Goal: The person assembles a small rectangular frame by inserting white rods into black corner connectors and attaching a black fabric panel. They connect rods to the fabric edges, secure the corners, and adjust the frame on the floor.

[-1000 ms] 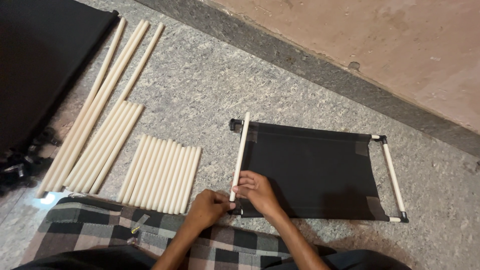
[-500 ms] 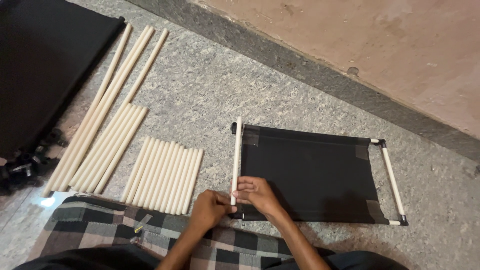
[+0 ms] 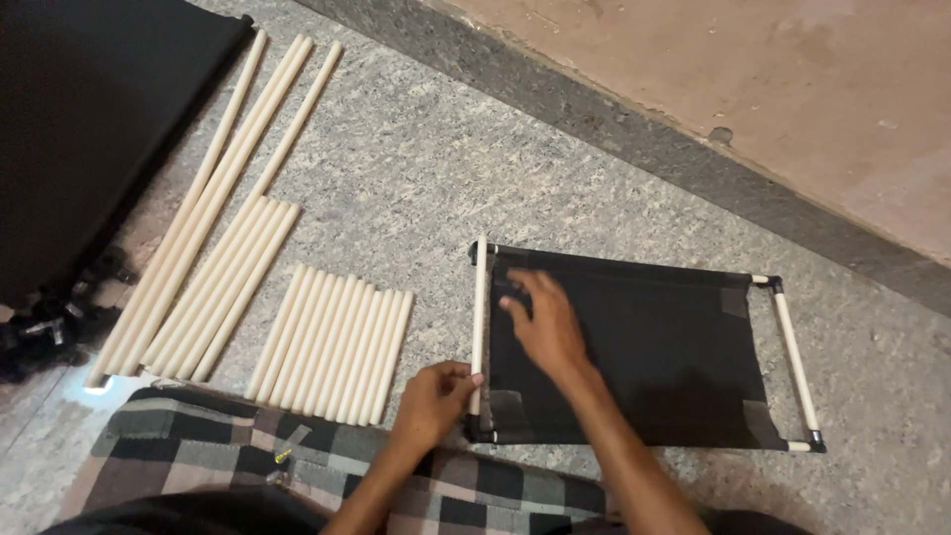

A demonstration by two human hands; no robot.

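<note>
Floor-level: left fingers pinch white rod.

My left hand grips the white tube, hemmed by the row of short tubes just beside it. My right hand rests on the black fabric panel. Bare stone floor lies open beyond. The long tubes and black connectors crowd my far left.
</note>
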